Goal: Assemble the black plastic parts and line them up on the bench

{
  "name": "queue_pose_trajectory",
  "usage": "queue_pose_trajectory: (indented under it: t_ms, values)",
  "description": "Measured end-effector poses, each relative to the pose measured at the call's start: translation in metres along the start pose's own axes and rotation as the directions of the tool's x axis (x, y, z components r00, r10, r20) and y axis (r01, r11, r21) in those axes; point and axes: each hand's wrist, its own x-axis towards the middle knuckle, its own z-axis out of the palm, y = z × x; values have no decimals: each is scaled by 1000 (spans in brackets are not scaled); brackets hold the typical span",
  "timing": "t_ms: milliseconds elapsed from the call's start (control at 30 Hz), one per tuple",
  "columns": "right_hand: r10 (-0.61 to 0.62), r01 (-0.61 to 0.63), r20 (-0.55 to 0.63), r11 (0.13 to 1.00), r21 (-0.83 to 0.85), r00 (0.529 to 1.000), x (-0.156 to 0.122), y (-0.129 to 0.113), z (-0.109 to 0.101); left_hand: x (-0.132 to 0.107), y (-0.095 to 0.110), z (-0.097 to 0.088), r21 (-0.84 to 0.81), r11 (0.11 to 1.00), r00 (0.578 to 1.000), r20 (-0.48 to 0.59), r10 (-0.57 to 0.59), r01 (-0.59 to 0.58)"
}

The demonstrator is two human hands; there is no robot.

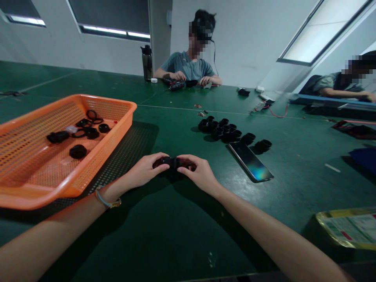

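left hand and right hand pinch black part at opposite ends, centre of frame, probably for steadiness; fine detail too dark to tell; orange basket at left, likely for easy reach

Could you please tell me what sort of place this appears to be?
Probably a small assembly workshop: an orange plastic basket holds loose black parts, similar black fittings are grouped on the green worktable, and a co-worker sits across it.
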Motion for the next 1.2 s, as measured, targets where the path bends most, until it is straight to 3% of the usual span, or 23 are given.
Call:
queue_pose_trajectory:
  t_ms: [367,733,900,1200]
  values:
    - [12,-12,3,1000,-11,1000,-1,0,-1,1,-1,0,-8,1000,1000,-3,6,-6]
    - [-64,63,-40,998,-4,997,0,8,1,0,-2,0,-25,1000,1000,-9,19,-19]
    - [-12,14,-40,999,40,999,-1,6,1,0,-1,0,-16,1000,1000,2,8,-8]
    - [-25,26,-26,1000,16,999,0,4,0,0,0,-1,-23,1000,1000,-4,12,-13]
